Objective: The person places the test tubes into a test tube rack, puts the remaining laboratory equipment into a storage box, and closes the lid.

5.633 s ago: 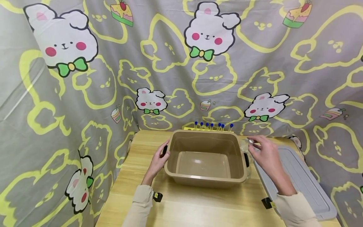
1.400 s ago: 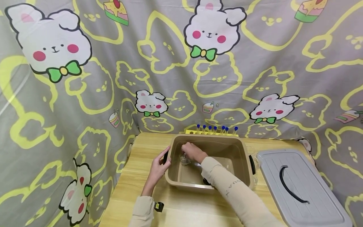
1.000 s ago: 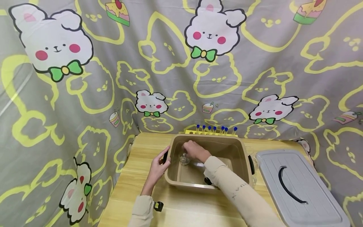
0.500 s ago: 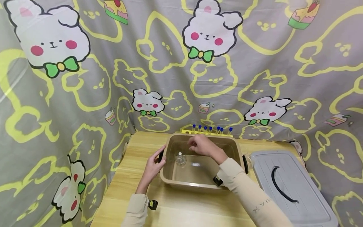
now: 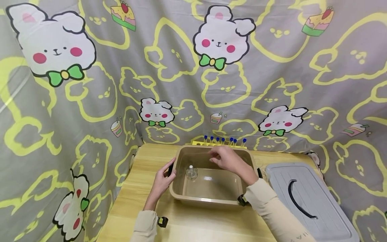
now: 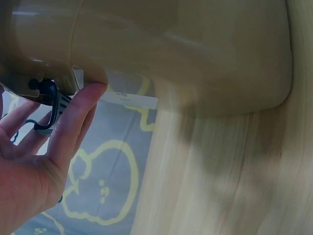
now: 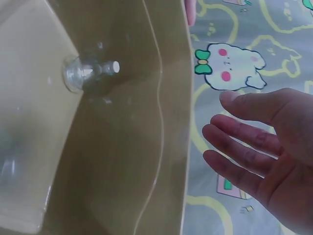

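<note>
A brown plastic storage bin [image 5: 211,201] stands on the wooden table. Inside it, near the left end, a small clear glass flask with a white top [image 5: 191,172] stands upright; the right wrist view shows the same flask [image 7: 80,73]. My left hand [image 5: 161,181] is at the bin's left end, its thumb and fingers about the black handle [image 6: 51,98]. Over the bin's far right part, my right hand [image 5: 228,159] hovers with loosely bent fingers. In the right wrist view, nothing lies between the thumb and fingers of that right hand [image 7: 264,147].
A grey lid [image 5: 308,198] with a black handle lies to the bin's right. Faint clear glassware [image 5: 263,173] shows between bin and lid. Behind the bin is a yellow rack [image 5: 198,143] with several blue-capped tubes [image 5: 217,139]. A patterned curtain [image 5: 181,84] encloses the table.
My right hand has carried the glass flask from the bin's right side into its left end, let go, and drawn back up and right. My left hand has stayed at the bin's left end.
</note>
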`<state>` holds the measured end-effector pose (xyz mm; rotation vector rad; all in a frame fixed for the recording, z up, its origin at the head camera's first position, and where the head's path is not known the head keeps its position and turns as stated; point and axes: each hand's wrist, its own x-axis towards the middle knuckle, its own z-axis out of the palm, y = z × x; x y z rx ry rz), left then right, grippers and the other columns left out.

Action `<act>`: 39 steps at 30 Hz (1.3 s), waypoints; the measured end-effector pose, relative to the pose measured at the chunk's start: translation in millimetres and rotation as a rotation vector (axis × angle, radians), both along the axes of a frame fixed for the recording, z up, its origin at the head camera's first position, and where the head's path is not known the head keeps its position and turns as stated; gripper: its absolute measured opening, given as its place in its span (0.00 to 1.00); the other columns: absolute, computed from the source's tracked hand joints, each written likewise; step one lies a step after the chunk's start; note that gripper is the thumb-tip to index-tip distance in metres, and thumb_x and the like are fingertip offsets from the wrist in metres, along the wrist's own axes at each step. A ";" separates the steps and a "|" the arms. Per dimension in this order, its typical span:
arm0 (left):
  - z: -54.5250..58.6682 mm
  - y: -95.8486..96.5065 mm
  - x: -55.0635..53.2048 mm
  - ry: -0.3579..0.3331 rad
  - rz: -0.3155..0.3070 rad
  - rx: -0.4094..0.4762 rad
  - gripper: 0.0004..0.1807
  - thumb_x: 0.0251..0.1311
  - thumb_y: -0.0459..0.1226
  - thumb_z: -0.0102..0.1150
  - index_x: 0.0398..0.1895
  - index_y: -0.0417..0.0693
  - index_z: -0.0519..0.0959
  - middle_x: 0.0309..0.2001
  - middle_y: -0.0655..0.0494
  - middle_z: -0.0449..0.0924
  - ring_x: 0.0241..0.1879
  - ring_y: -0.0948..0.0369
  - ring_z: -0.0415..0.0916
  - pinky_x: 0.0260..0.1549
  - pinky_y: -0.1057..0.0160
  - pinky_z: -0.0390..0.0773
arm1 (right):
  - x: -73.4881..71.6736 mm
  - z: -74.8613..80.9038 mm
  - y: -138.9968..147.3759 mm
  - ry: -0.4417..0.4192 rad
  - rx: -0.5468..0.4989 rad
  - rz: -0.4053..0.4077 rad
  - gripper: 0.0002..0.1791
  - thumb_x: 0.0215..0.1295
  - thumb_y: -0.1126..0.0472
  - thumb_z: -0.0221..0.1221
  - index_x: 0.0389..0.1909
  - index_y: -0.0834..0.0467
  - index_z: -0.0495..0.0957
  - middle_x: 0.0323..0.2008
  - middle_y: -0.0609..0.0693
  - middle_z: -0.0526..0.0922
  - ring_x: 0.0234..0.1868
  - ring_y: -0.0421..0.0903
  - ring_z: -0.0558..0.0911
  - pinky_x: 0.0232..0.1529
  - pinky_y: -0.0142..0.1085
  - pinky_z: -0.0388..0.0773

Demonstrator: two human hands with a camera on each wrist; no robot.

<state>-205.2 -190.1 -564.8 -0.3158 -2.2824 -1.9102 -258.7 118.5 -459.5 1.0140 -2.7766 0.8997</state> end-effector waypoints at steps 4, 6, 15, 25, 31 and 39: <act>1.8 2.2 0.5 -0.012 0.004 -0.002 0.30 0.65 0.21 0.57 0.71 0.41 0.73 0.70 0.35 0.69 0.35 0.45 0.83 0.16 0.72 0.71 | 10.6 5.2 14.4 0.044 -0.024 -0.033 0.14 0.63 0.67 0.70 0.49 0.63 0.86 0.43 0.56 0.89 0.42 0.51 0.88 0.45 0.44 0.85; 3.8 3.5 1.9 -0.006 0.014 -0.009 0.30 0.64 0.20 0.57 0.71 0.39 0.73 0.70 0.35 0.70 0.35 0.44 0.82 0.17 0.72 0.72 | 15.7 7.2 22.1 0.055 -0.027 -0.051 0.15 0.64 0.66 0.70 0.52 0.62 0.85 0.44 0.56 0.89 0.43 0.51 0.88 0.46 0.45 0.85; 30.7 8.1 10.2 -0.001 -0.004 -0.015 0.29 0.63 0.18 0.56 0.69 0.31 0.71 0.68 0.29 0.70 0.34 0.52 0.82 0.20 0.72 0.74 | 31.5 10.4 69.1 0.110 -0.146 -0.161 0.16 0.65 0.72 0.66 0.53 0.66 0.83 0.46 0.60 0.87 0.45 0.57 0.87 0.45 0.51 0.85; 2.5 1.5 1.1 0.014 0.008 -0.008 0.30 0.64 0.20 0.57 0.71 0.38 0.73 0.70 0.34 0.69 0.34 0.55 0.82 0.18 0.72 0.73 | 43.0 -9.3 112.1 0.206 -0.190 -0.296 0.18 0.63 0.76 0.66 0.54 0.65 0.82 0.48 0.61 0.86 0.47 0.59 0.85 0.45 0.57 0.84; 0.8 0.1 1.1 0.008 0.009 0.011 0.30 0.64 0.22 0.58 0.71 0.42 0.74 0.69 0.34 0.71 0.31 0.59 0.82 0.14 0.72 0.71 | 47.7 -18.5 131.9 0.199 -0.225 -0.347 0.19 0.64 0.77 0.64 0.55 0.66 0.81 0.51 0.62 0.85 0.48 0.60 0.85 0.46 0.59 0.83; -0.8 0.7 0.9 0.006 0.016 0.007 0.30 0.64 0.22 0.58 0.70 0.41 0.74 0.68 0.34 0.71 0.33 0.59 0.83 0.15 0.72 0.71 | 54.5 -42.2 160.0 0.221 -0.248 -0.427 0.17 0.61 0.80 0.64 0.51 0.68 0.82 0.46 0.64 0.85 0.45 0.63 0.85 0.42 0.57 0.84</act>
